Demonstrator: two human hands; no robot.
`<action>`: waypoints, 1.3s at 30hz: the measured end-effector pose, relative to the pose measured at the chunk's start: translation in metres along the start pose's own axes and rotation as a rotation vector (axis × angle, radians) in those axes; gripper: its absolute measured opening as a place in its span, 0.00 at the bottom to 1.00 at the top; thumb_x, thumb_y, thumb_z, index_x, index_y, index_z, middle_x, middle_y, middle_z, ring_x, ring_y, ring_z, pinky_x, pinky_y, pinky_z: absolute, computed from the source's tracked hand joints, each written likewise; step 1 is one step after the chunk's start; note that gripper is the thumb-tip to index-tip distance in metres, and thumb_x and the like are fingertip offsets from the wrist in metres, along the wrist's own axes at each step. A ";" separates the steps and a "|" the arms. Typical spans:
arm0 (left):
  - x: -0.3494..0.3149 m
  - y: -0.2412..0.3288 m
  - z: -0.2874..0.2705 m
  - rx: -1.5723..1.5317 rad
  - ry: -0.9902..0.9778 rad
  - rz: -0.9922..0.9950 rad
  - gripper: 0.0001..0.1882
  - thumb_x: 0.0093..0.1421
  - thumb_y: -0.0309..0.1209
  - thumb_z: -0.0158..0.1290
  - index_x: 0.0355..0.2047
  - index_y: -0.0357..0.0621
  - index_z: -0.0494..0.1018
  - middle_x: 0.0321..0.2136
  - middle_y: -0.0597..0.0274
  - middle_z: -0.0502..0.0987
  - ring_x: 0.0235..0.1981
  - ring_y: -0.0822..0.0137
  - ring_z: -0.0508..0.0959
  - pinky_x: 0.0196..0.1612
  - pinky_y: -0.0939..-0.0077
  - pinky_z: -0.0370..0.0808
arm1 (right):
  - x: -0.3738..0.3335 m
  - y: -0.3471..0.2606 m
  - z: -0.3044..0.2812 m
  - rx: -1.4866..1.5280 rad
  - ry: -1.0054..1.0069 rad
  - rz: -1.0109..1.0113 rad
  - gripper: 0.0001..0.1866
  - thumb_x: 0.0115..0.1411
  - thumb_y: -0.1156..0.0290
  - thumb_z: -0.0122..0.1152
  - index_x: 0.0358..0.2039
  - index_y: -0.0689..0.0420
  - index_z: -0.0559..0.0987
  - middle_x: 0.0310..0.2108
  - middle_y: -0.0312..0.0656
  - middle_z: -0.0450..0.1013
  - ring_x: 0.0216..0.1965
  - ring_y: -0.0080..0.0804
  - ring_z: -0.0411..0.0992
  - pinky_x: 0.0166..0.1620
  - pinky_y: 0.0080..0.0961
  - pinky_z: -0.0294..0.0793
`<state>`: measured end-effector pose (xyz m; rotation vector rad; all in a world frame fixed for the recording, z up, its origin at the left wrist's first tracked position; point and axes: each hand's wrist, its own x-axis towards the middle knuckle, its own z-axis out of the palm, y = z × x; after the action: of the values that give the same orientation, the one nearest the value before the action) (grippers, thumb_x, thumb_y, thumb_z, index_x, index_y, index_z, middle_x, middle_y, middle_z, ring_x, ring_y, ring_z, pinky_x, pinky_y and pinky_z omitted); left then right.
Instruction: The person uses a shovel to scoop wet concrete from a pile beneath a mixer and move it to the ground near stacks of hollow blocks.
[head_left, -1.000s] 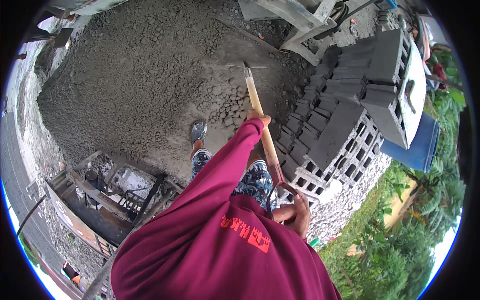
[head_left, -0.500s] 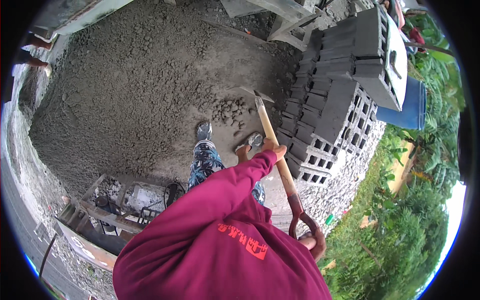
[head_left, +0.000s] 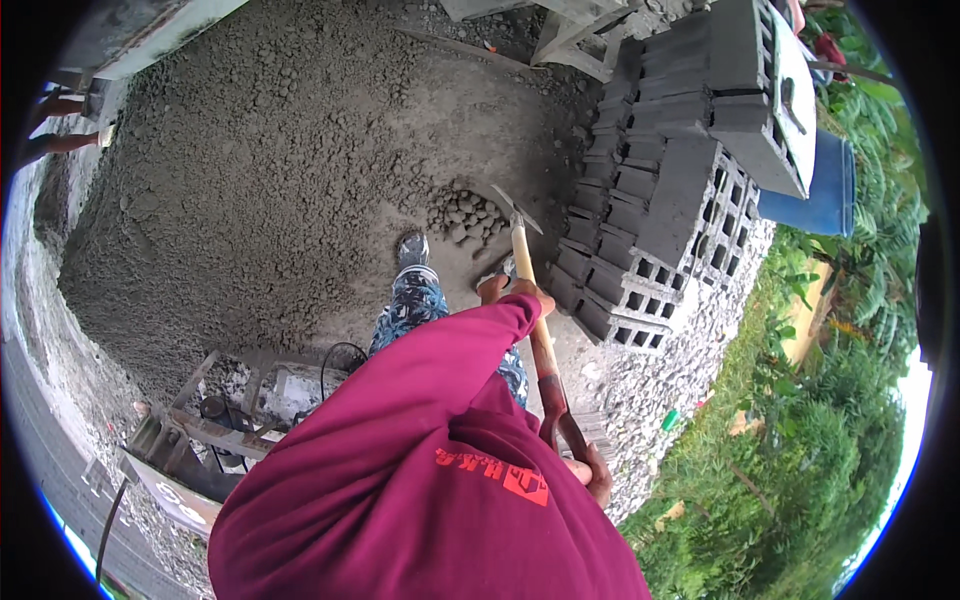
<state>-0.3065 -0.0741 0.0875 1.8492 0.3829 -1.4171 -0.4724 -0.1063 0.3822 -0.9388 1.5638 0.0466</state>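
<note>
A shovel point(head_left: 541, 340) with a pale wooden shaft slants across the middle, its metal blade point(head_left: 520, 210) seen nearly edge-on. My left hand point(head_left: 532, 296) is closed around the shaft partway down, the maroon-sleeved arm reaching across. My right hand point(head_left: 597, 475) grips the reddish-brown D-shaped handle point(head_left: 565, 430) at the upper end; the sleeve partly hides that hand. Beside the blade lies a small heap of grey lumps point(head_left: 467, 215), and the blade looks bare. To the left spreads a large bed of grey, crumbly mix point(head_left: 250, 190).
Stacked grey hollow blocks point(head_left: 670, 210) stand close on the right, a blue barrel point(head_left: 822, 185) behind them. Pale gravel point(head_left: 665, 385) borders greenery. A frame with a machine point(head_left: 215, 420) stands at lower left. Another person's legs point(head_left: 70, 140) show at far left. My foot point(head_left: 412, 250) is near the lumps.
The shovel's handle end and my right hand have swung left, and the shaft stands more upright in view. The blade has shifted slightly down and turned. Both hands keep their hold.
</note>
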 end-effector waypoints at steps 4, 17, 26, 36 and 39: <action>0.038 -0.020 -0.006 -0.322 0.108 -0.020 0.25 0.53 0.45 0.51 0.43 0.36 0.67 0.33 0.49 0.77 0.32 0.57 0.80 0.31 0.68 0.76 | 0.005 -0.013 0.022 -0.157 -0.149 -0.152 0.23 0.64 0.58 0.49 0.47 0.66 0.74 0.35 0.46 0.77 0.33 0.34 0.75 0.40 0.31 0.73; 0.023 -0.228 -0.115 -1.170 0.501 -0.139 0.14 0.62 0.41 0.47 0.37 0.43 0.68 0.23 0.55 0.75 0.13 0.64 0.73 0.12 0.68 0.70 | 0.082 -0.118 0.042 -0.812 -0.839 -1.213 0.50 0.51 0.30 0.56 0.55 0.68 0.71 0.42 0.46 0.74 0.33 0.31 0.76 0.36 0.25 0.77; -0.072 -0.269 -0.028 -1.674 0.945 0.010 0.06 0.57 0.30 0.50 0.33 0.44 0.66 0.20 0.56 0.71 0.11 0.66 0.68 0.11 0.71 0.64 | 0.114 -0.187 -0.025 -0.775 -0.978 -1.072 0.38 0.57 0.46 0.61 0.56 0.64 0.71 0.39 0.43 0.76 0.30 0.20 0.73 0.38 0.20 0.72; -0.077 -0.242 0.108 -1.634 0.822 0.029 0.09 0.57 0.33 0.51 0.38 0.46 0.72 0.20 0.59 0.73 0.15 0.64 0.73 0.16 0.68 0.71 | 0.147 -0.221 -0.104 -1.076 -0.965 -1.049 0.21 0.46 0.62 0.67 0.33 0.61 0.70 0.18 0.38 0.66 0.20 0.25 0.61 0.25 0.27 0.65; -0.067 -0.171 0.100 -1.411 0.751 0.024 0.10 0.57 0.35 0.50 0.38 0.45 0.72 0.21 0.59 0.73 0.16 0.66 0.73 0.17 0.69 0.73 | 0.175 -0.220 -0.126 -0.865 -1.009 -0.945 0.22 0.45 0.62 0.69 0.34 0.61 0.71 0.18 0.39 0.67 0.20 0.26 0.62 0.26 0.29 0.66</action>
<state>-0.5077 -0.0182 0.0740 1.0168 1.2940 -0.0995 -0.4337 -0.4119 0.3688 -1.8545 0.0225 0.4698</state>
